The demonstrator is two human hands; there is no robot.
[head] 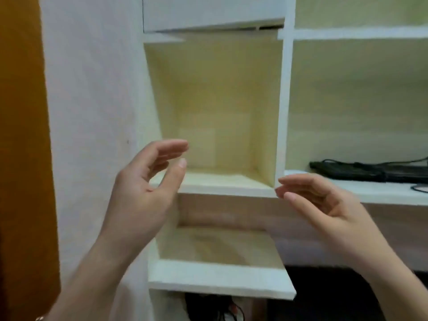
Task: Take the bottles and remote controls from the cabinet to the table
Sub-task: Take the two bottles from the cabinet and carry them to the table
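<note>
A white cabinet (283, 100) with pale yellow compartments fills the view. Its middle compartment (217, 107) holds nothing that I can see, and no bottle or remote control shows anywhere. My left hand (146, 184) is raised in front of the compartment's lower left corner, fingers curved and apart, holding nothing. My right hand (322, 202) hovers by the lower right corner of the same compartment, fingers loosely spread, also without anything in it.
A black keyboard with cables (375, 170) lies on the right-hand shelf. A lower shelf board (220, 283) juts out below my hands, with dark cables (208, 306) under it. An orange-brown door (23, 158) stands at the far left beside a white wall.
</note>
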